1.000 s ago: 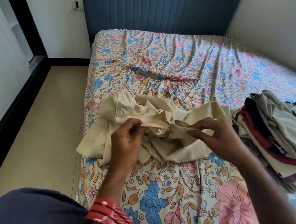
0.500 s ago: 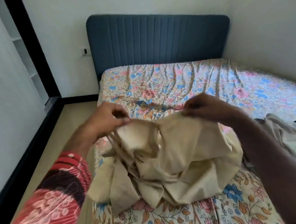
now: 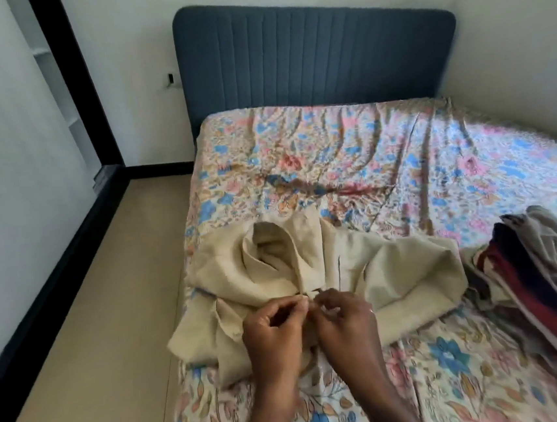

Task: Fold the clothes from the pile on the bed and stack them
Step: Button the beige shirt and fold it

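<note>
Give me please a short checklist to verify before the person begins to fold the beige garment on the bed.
1. Both hands hold the beige garment: ok; left hand and right hand pinch its near edge.
2. Garment spread flat: not ok, bunched.
3. Garment fully on the floral bedsheet: cannot tell; its left side reaches the bed's edge.
4. Free sheet beyond garment: ok.
5. Pile of clothes apart from garment: cannot tell, edges very close.

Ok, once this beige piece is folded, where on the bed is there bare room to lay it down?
The widest free patch of the floral sheet lies between the headboard and the beige garment. A smaller bare strip lies at the near edge, right of the forearms. The right side is crowded by the clothes pile. Both the left hand and right hand pinch the garment.
</note>
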A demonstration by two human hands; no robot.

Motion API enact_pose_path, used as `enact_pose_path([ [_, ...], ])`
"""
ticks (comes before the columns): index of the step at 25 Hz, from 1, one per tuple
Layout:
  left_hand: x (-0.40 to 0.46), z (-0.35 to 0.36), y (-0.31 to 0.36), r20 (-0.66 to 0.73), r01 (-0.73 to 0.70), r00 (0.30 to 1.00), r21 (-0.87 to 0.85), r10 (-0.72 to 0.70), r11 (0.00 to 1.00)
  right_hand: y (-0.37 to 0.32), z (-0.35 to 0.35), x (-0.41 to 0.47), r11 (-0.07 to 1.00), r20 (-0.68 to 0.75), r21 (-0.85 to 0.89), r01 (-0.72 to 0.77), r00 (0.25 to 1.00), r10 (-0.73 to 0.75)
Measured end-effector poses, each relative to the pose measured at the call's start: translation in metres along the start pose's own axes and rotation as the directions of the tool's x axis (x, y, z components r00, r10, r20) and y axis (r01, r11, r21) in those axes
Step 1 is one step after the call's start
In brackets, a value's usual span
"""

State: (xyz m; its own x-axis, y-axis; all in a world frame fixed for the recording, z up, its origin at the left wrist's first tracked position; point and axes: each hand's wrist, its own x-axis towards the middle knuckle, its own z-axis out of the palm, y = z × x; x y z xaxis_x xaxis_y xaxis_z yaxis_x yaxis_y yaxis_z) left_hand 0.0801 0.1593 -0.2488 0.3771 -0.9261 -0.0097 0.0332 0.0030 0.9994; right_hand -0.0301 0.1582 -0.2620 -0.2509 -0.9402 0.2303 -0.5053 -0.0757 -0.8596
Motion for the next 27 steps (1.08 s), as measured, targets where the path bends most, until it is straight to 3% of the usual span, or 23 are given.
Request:
enact_pose_path([
  [4,-0.008,-0.013,0.005,0.162,0.156,0.978,-0.156,-0.131,0.975,-0.001,0.003,-0.019,0.942,0.025,0.315,-0.116,0.993,0.114],
  [6,-0.007,-0.016,0.007,0.2,0.139,0.974,-0.138,-0.11,0.981,-0.004,0.007,-0.024,0.921,0.036,0.369,-0.123,0.992,0.118],
  [10,-0.009,-0.019,0.002,0.221,-0.07,0.974,0.053,0.056,0.996,0.0,0.006,-0.025,0.893,0.076,0.414,-0.174,0.985,0.157],
  [15,-0.008,-0.022,-0.001,0.216,0.075,0.974,-0.033,-0.066,0.997,-0.003,-0.001,-0.027,0.842,0.174,0.501,-0.201,0.976,0.129],
  [21,-0.012,-0.022,0.003,0.225,-0.066,0.972,-0.026,0.07,0.997,0.0,-0.007,-0.025,0.856,0.181,0.488,-0.173,0.979,0.094],
  [24,-0.012,-0.022,-0.002,0.238,-0.174,0.959,0.071,0.152,0.982,0.001,-0.006,-0.025,0.913,0.114,0.392,-0.11,0.991,0.071],
  [27,-0.011,-0.019,-0.004,0.252,-0.13,0.962,0.071,0.108,0.989,0.0,-0.004,-0.026,0.946,0.061,0.316,-0.067,0.997,0.05],
])
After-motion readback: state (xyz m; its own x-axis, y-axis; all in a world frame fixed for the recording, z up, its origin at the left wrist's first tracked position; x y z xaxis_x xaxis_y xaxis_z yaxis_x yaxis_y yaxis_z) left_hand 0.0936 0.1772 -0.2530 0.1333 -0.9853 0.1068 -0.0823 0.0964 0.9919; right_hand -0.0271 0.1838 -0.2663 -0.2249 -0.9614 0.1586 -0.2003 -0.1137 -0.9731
